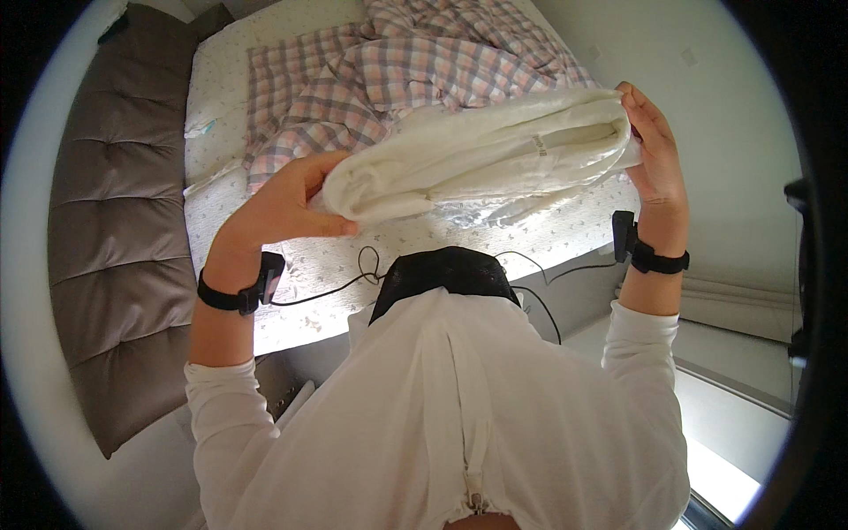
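Note:
A long folded bundle of soft white cloth (477,155), partly wrapped in clear, shiny plastic, is stretched between my two hands above the bed. My left hand (283,201) grips its rolled left end, with the thumb along the lower side and the other fingers partly hidden behind it. At the other end, my right hand (655,150) is closed on the edge of the bundle, fingers curled round the upper corner. Loose crinkled plastic (473,214) hangs under the middle of the bundle.
A pink, grey and white checked blanket (300,97) lies rumpled on the bed (216,168), behind the bundle. A brown padded headboard (124,221) stands on the left, a pale wall (707,115) on the right. Black cables (327,293) run from my wrist straps towards my waist.

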{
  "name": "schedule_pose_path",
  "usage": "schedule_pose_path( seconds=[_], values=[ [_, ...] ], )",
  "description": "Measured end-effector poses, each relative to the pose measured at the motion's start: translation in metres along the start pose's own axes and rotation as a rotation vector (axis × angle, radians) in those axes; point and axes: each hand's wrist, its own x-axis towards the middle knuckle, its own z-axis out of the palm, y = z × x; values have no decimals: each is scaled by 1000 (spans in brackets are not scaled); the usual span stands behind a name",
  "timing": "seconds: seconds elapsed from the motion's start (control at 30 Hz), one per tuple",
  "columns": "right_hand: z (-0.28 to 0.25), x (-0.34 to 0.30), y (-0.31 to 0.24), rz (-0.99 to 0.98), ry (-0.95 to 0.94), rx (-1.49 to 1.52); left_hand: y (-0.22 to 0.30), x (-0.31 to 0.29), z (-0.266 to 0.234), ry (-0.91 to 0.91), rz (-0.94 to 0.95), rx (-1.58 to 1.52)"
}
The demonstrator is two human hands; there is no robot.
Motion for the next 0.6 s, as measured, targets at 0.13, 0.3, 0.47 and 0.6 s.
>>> schedule_pose_path(
  seconds=[0.13,0.3,0.47,0.6],
  values=[
    [0,3,1,2,84,-31,7,0,-10,108,-76,-41],
    [77,5,-1,-277,251,-429,31,15,34,542,161,-28],
    [152,-10,38,-42,-196,-186,47,43,88,581,352,146],
    [151,-2,52,88,-52,-14,47,46,93,464,264,268]
  ],
)
